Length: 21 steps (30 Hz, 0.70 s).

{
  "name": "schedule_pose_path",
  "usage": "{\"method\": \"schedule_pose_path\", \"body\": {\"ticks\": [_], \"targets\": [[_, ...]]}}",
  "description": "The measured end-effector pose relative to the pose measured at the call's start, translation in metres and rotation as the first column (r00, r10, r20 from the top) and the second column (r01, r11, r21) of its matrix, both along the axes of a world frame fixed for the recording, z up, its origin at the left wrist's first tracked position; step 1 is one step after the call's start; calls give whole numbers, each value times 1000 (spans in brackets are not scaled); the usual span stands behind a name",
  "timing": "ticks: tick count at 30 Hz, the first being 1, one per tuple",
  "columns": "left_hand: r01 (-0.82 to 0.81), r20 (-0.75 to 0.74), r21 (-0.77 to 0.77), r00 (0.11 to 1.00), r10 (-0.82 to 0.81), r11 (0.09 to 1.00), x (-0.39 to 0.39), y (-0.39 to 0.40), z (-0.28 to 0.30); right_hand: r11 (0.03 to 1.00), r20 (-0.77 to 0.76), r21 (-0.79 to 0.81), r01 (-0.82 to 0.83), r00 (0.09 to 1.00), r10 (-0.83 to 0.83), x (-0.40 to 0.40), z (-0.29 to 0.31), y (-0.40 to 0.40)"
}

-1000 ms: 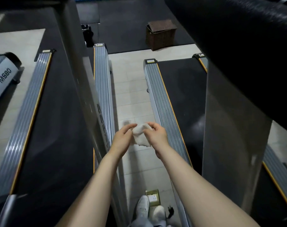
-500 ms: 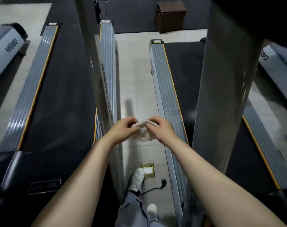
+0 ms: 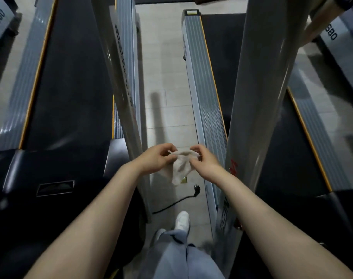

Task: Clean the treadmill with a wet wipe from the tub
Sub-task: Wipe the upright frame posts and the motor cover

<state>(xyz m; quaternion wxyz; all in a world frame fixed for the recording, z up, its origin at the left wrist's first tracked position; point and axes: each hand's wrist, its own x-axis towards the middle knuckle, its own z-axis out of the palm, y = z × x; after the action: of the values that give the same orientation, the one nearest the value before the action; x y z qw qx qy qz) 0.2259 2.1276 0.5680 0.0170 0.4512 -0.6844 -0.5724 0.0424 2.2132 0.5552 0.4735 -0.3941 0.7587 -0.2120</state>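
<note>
A crumpled white wet wipe (image 3: 181, 165) hangs in the air between the two hands, above the tiled floor (image 3: 165, 67) of the aisle between two treadmills. The left hand (image 3: 155, 159) pinches the wipe's upper left edge, its fingers (image 3: 168, 147) curled over the cloth and clenched on it. The right hand (image 3: 204, 159) grips the upper right edge in the same way, thumb and fingertips closed on the cloth. The wipe's top edge is stretched between the two grips, and the rest droops down to a loose point below them.

Both bare forearms reach forward from the bottom corners of the view. Just left of the left hand stands a grey slanted upright post (image 3: 121, 77) of the left treadmill (image 3: 70, 77), whose dark belt runs away from the camera with a grey side rail edged in yellow. Just right of the right hand rises a wider grey post (image 3: 262, 87) of the right treadmill (image 3: 203, 87), which carries red and dark lettering too blurred to read.

On the floor below the wipe lies a black plug (image 3: 196, 189) on its cable. Nearer the camera are a white shoe (image 3: 182, 220) and a grey trouser leg (image 3: 179, 256).
</note>
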Motion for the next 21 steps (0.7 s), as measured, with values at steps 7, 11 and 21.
{"method": "schedule_pose_path", "body": {"ticks": [7, 11, 21], "targets": [[-143, -130, 103, 979, 156, 984, 1, 59, -32, 941, -128, -210, 264, 947, -294, 15, -22, 73], [-200, -126, -26, 972, 196, 979, 5, 106, -51, 929, 99, -190, 316, 948, -302, 41, -31, 119], [81, -214, 152, 976, -47, 985, 9, 180, -93, 887, 246, -83, 454, 872, -424, 83, -63, 224]]}}
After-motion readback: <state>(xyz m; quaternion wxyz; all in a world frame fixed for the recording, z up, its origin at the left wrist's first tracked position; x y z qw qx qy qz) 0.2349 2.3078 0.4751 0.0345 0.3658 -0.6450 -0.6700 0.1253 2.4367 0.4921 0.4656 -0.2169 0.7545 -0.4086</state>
